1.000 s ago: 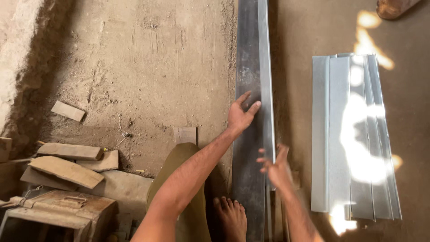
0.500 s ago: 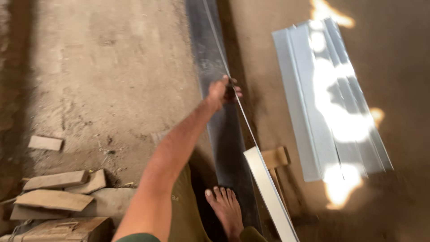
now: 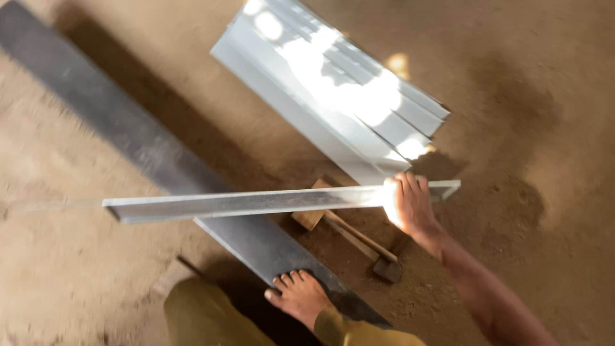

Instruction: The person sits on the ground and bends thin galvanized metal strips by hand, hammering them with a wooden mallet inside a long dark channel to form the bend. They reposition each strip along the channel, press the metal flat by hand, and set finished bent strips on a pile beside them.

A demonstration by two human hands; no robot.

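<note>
**Head view: one hand on a pale metal strip, held level over the dirt floor**

While gripped near its right end, pale metal strip (image 3: 256, 204) held roughly level above ground, running from left of frame to right of centre. Left end blurred; exact reach unclear. Right end juts just past the fingers.

Right hand (image 3: 410, 204): fingers curled over top edge of the strip, closed around it, thumb hidden behind. Forearm enters from lower right corner.

Left hand: not seen anywhere in frame; open or closed cannot be told.

Below the strip: long dark steel plate (image 3: 128, 138) lying flat on dirt floor (image 3: 544, 96), running diagonally from upper left corner to lower centre. Strip crosses over it, apart from it. Bare foot (image 3: 300, 298) planted on lower end of the plate, toes pointing up-left. Olive trouser leg (image 3: 205, 317) at bottom edge, just left of the foot.

Between plate and hand: wooden-handled hammer (image 3: 359, 240) on the ground, dark head at lower right, handle passing under the strip. Small wooden block (image 3: 311, 218) just beside the handle's upper end, partly covered by the strip.

Upper centre: stack of pale folded metal sheets (image 3: 333, 96) lying on the floor, angled, sunlit patches across top. Near corner close to the hand, not touching as far as can be told.

No packages, labels or signs discernible.
</note>
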